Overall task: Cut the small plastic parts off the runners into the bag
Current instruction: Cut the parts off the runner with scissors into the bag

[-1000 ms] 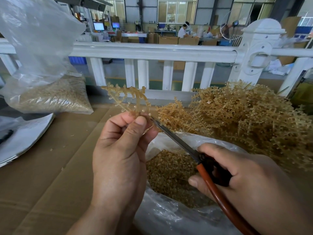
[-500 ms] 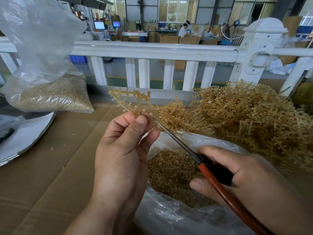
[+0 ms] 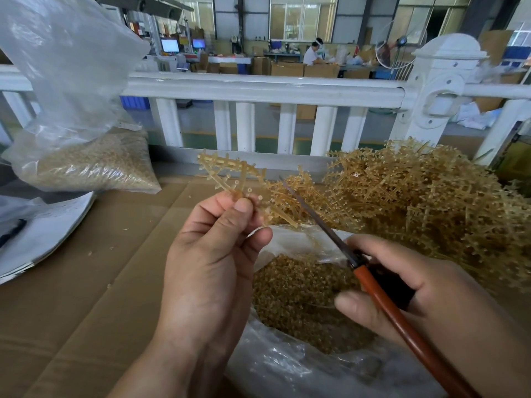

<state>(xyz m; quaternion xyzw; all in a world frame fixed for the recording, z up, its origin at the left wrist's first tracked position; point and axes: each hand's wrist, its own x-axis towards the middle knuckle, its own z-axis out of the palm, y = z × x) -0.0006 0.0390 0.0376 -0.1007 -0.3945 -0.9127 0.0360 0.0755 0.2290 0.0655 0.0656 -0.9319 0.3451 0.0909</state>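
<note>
Pinching the lower end of a runner (image 3: 232, 175) between thumb and fingertips, the left hand (image 3: 212, 271) held it up over the near edge of the bag (image 3: 287, 369); the tan frame fanned upward and to the left, with a few small ring-shaped parts on its stubs just above the thumb. The right hand (image 3: 425, 300) was curled round the handles of the scissors (image 3: 316, 214), one orange handle running down past the palm toward the lower right; the blades pointed up and left, their tip close beside the runner, and they looked shut together, though from that angle I could not be sure, nor whether the tip touched the plastic. The bag lay open under both hands on the cardboard (image 3: 86, 282), clear plastic crumpled round a heap of cut parts (image 3: 296, 291). To the right, behind the scissors, rose a big tangled pile of runners (image 3: 431, 202); far left, a second clear bag (image 3: 86, 165) stood part full of similar pieces, with papers (image 3: 48, 231) just in front of it; a white railing (image 3: 258, 87) ran across behind the table.
</note>
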